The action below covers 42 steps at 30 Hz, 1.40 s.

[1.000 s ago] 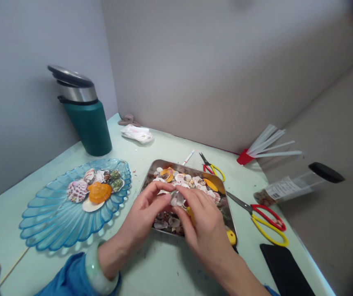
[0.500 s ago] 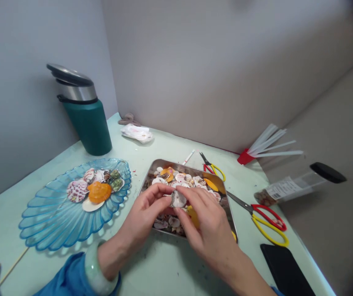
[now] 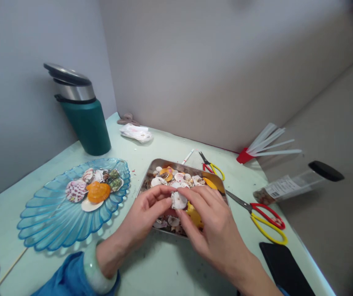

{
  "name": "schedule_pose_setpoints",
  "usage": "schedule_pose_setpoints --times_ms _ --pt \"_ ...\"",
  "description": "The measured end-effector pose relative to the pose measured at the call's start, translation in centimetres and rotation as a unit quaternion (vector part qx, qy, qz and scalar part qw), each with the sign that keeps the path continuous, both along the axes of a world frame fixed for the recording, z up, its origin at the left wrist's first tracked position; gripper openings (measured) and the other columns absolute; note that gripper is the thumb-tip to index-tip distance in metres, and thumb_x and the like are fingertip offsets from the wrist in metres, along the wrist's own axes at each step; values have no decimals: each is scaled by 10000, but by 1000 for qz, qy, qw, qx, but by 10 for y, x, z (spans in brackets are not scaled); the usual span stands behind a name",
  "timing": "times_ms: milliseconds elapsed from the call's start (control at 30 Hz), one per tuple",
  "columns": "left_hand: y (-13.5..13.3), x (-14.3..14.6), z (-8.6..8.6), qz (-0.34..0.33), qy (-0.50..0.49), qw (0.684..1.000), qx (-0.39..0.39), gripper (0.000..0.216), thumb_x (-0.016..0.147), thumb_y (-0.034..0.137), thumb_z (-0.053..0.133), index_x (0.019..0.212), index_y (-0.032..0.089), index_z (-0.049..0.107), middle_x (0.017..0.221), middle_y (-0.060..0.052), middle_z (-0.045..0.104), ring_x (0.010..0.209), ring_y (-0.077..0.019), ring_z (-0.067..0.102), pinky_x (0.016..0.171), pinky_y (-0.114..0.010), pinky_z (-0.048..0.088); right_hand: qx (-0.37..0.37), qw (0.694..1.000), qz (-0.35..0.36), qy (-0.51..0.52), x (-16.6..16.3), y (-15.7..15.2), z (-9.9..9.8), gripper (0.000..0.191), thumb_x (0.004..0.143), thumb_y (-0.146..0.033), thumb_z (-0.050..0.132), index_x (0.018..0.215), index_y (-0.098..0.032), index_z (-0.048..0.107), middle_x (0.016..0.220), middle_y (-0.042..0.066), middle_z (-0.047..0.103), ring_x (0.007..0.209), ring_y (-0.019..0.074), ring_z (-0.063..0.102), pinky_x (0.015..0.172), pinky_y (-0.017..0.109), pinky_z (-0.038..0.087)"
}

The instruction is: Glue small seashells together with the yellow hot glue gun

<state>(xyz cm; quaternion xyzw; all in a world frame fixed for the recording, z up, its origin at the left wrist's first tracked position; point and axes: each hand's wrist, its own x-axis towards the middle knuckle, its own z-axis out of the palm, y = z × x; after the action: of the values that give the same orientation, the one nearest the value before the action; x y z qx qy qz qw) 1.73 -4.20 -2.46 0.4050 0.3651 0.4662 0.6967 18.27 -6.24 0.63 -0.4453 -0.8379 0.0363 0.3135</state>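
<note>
A small whitish seashell [image 3: 179, 200] is pinched between my two hands, over the near part of a metal tray [image 3: 148, 172] full of mixed shells. My left hand [image 3: 147, 209] grips its left edge with thumb and fingers. On the other side, the thumb and fingertips of my right hand [image 3: 208, 216] close on the same shell. Orange, white and speckled shells lie in the tray, and my hands hide part of them. To the left, a blue scalloped glass plate [image 3: 49, 218] carries an orange shell [image 3: 98, 192], a purple-speckled shell [image 3: 75, 191] and several others.
Behind the plate stands a green bottle [image 3: 85, 125]. Large red-and-yellow scissors [image 3: 265, 222] and a black phone [image 3: 284, 267] lie at the right, with smaller scissors [image 3: 211, 166] behind the tray. A clear jar [image 3: 293, 187] and a red cup of glue sticks [image 3: 245, 156] lie farther right.
The shell has turned in my fingers, so a paler, ridged face shows. Both hands stay in nearly the same place, and the view has shifted slightly.
</note>
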Motion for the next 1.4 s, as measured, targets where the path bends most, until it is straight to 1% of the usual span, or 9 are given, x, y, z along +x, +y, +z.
schedule_pose_setpoints --times_ms 133,300,433,600,767,933,1200,1300,1400 --pt "1 0 1 5 13 1000 -2 180 772 241 686 943 182 695 954 -55 697 876 -186 624 778 -279 490 10 1000 3 -20 0 0 1 321 866 -152 542 1187 -155 556 1007 108 610 906 259 543 787 441 449" --pt "1 1 2 14 14 1000 -21 169 757 219 688 921 181 686 882 -31 683 774 -142 604 713 -237 474 16 1000 3 -24 0 1 1 302 871 -174 572 1173 -155 564 1000 111 614 910 268 545 788 441 447" --pt "0 0 4 -5 -2 1000 -24 158 785 215 666 938 185 688 931 -34 677 804 -142 601 746 -253 483 27 1000 -1 -15 0 1 -1 284 883 -181 574 1165 -150 565 989 108 621 899 265 549 786 441 445" --pt "-1 -2 2 -19 -20 1000 -4 141 806 225 655 938 192 692 917 -28 683 817 -145 605 763 -259 480 22 1000 2 -12 0 -1 0 297 874 -180 585 1169 -155 563 982 103 619 893 262 546 779 436 443" --pt "0 -1 1 -21 -10 1000 -4 130 803 232 667 926 190 679 875 -18 682 783 -137 607 737 -244 462 16 1000 8 -15 0 -2 3 299 873 -166 590 1171 -165 563 1001 100 616 902 261 544 787 430 438" --pt "0 -2 -2 -17 -9 1000 2 123 812 233 659 924 185 678 830 -9 674 749 -118 588 711 -227 443 23 1000 10 -9 -1 -2 2 306 870 -164 605 1172 -169 557 973 96 615 878 252 549 776 416 439" --pt "0 -4 -6 -11 0 1000 -12 147 811 251 661 928 164 680 783 -17 663 710 -121 591 678 -232 441 41 999 -1 -5 -5 -3 -2 230 874 -171 599 1100 -143 570 927 102 619 851 257 549 750 406 430" --pt "-1 -3 -4 -11 -7 1000 -8 149 813 258 664 926 165 692 812 -26 680 734 -122 601 699 -230 455 47 999 -7 -2 -6 -3 -4 218 874 -181 602 1087 -146 571 918 100 628 854 257 555 754 404 427" --pt "-2 -2 -1 -21 -24 999 -8 175 816 273 668 952 167 702 897 -49 700 783 -134 618 732 -239 477 44 999 -14 12 -5 -2 -5 216 875 -202 612 1082 -154 572 922 92 636 862 250 562 763 397 429"
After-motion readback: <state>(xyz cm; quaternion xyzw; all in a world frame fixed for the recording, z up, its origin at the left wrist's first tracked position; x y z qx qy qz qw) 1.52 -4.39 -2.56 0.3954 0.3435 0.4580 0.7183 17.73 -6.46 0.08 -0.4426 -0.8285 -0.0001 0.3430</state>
